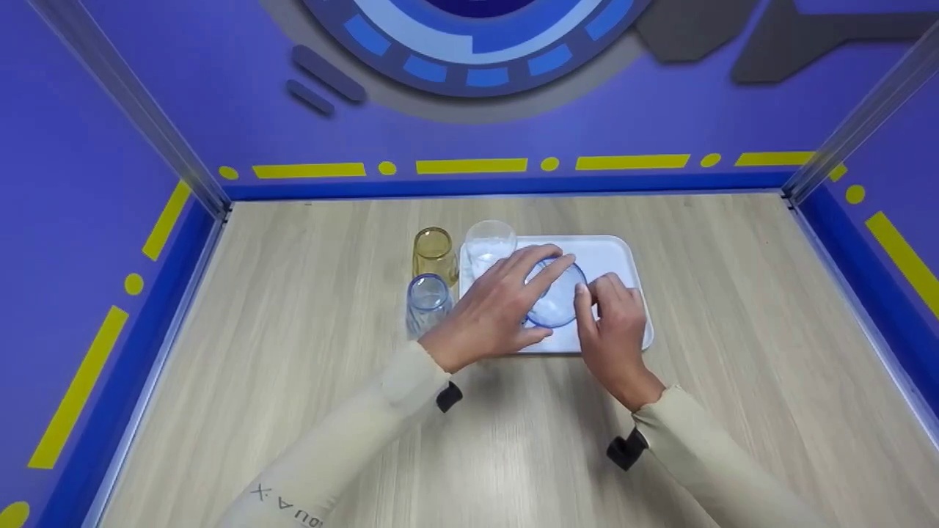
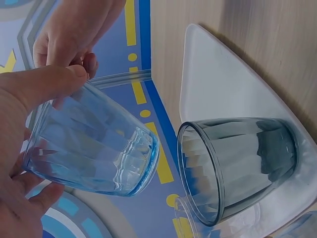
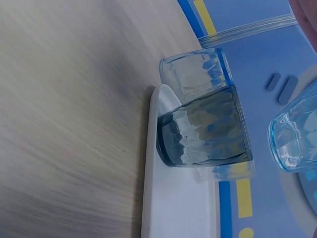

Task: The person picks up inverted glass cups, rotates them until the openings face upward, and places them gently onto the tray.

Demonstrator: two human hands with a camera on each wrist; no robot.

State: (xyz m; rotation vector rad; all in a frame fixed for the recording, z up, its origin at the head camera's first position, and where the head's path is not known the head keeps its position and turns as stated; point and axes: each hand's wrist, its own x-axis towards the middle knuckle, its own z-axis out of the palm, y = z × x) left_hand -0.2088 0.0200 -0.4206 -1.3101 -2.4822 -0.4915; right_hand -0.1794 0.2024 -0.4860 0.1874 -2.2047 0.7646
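Note:
A light-blue glass (image 2: 99,144) is held above the white tray (image 1: 612,253). My left hand (image 1: 502,304) grips it around its upper part, thumb on one side and fingers on the other. On the right side of that glass, my right hand (image 1: 616,323) pinches the rim between thumb and curled fingers; left-hand thumb and right-hand fingertips lie close together in the left wrist view. Below, a grey glass (image 2: 242,153) stands upright on the tray, hidden from the head view. A clear glass (image 1: 490,242) stands at the tray's back left corner.
Left of the tray, an amber glass (image 1: 434,253) stands behind another blue glass (image 1: 428,301) on the wooden table (image 1: 308,308). Blue-purple walls with yellow markings (image 1: 469,166) enclose the table at the back and both sides.

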